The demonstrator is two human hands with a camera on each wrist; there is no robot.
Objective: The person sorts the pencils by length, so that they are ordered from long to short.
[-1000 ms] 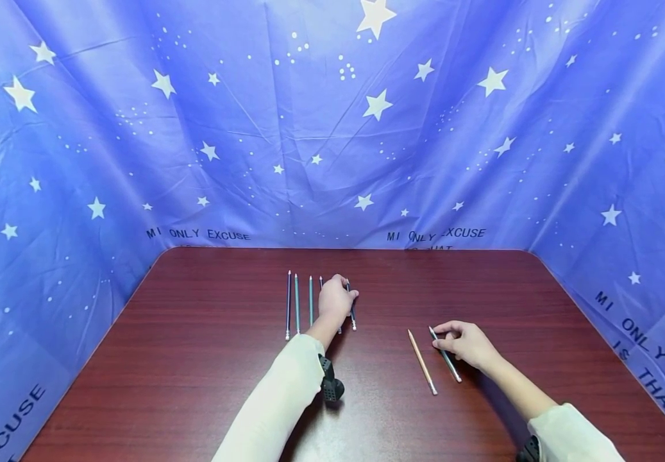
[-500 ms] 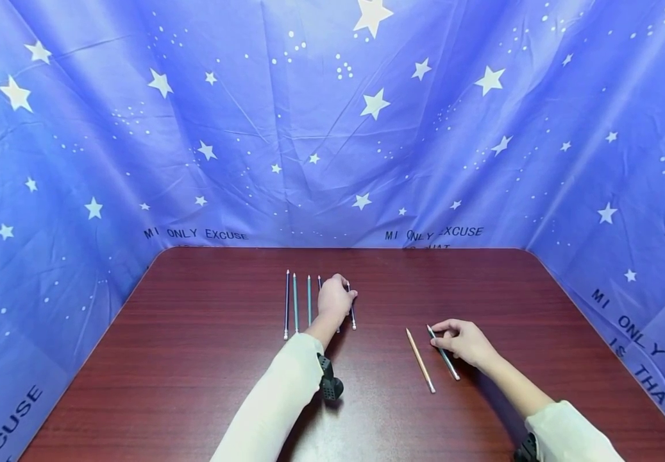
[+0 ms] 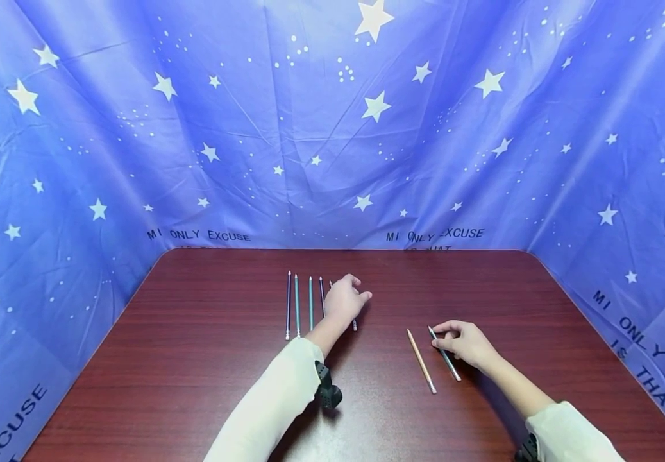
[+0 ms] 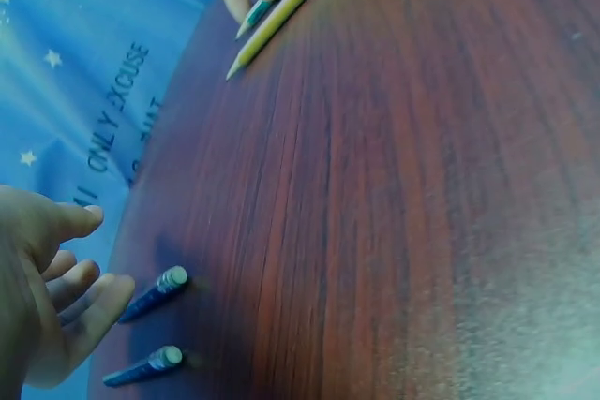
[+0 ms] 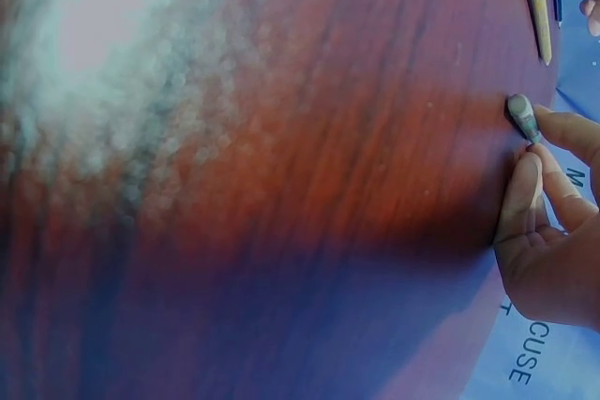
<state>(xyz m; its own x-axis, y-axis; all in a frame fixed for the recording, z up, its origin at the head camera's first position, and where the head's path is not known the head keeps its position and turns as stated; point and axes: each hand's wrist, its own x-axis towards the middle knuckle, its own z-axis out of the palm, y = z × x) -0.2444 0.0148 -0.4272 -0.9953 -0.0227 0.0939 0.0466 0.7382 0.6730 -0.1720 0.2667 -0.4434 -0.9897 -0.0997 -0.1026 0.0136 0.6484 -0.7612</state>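
My left hand [image 3: 345, 300] is over the right end of a row of pencils, fingers loosely spread with nothing between them. Two dark blue pencils, one [image 4: 155, 292] nearer the fingertips and one [image 4: 145, 367] below it, show their eraser ends in the left wrist view; in the head view the hand hides much of them. At the right, my right hand [image 3: 471, 343] pinches a dark green pencil [image 3: 451, 367] between thumb and fingers near its pointed end. A natural-wood yellow pencil [image 3: 421, 361] lies beside it, slanted the same way.
Left of my left hand, a dark blue pencil [image 3: 288, 305], a teal pencil [image 3: 297, 305], another teal pencil [image 3: 311, 301] and a dark pencil [image 3: 322, 292] lie side by side, points away. A star-printed blue curtain [image 3: 286, 128] stands behind the brown table [image 3: 193, 359].
My left hand has shifted slightly right and its fingers have spread, uncovering a pencil tip on its left and covering more of the rightmost pencil in the row. The right hand stays put.
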